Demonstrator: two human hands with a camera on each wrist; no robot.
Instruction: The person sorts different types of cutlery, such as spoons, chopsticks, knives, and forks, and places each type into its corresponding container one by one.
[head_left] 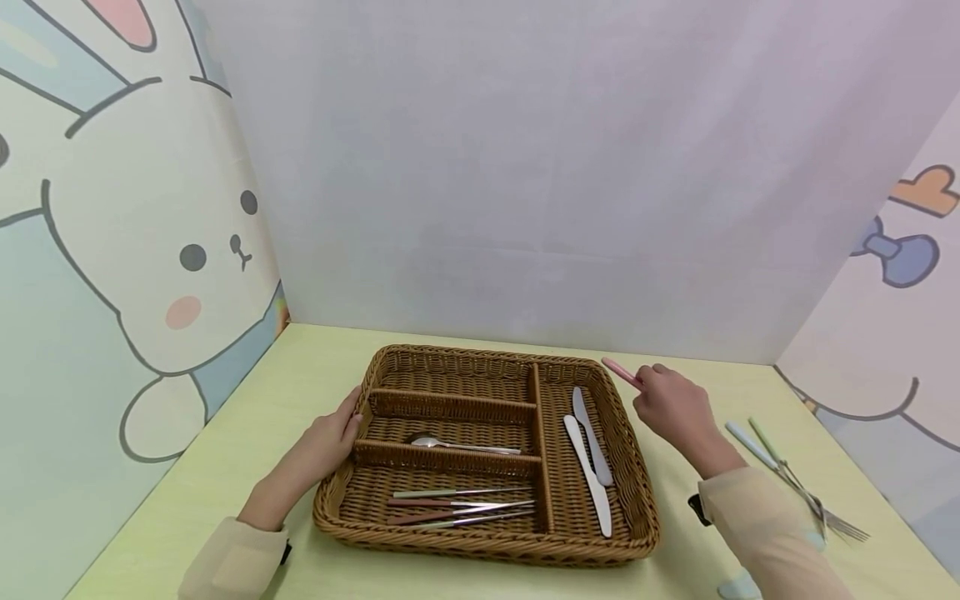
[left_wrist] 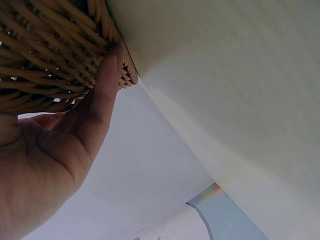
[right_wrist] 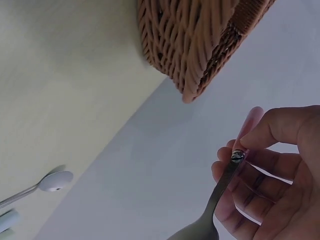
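In my right hand [head_left: 675,408] I hold a spoon [right_wrist: 220,187] by its pink handle, pinched between thumb and fingers. Its metal bowl points down and runs out of the right wrist view. The hand is above the table, just beyond the right rim of a brown wicker basket [head_left: 546,492]. My left hand [head_left: 322,446] holds the basket's left side, its fingers [left_wrist: 106,80] along the outer wall. Two knives [head_left: 588,467] lie in the long right compartment. A metal spoon [head_left: 465,447] lies in the middle left compartment, several chopsticks [head_left: 457,506] in the front one.
Forks [head_left: 843,527] and other cutlery with light blue [head_left: 750,443] and green [head_left: 763,435] handles lie on the table right of my right arm. A pale wall [head_left: 525,208] stands behind the basket, with cartoon-printed walls [head_left: 150,250] at the sides.
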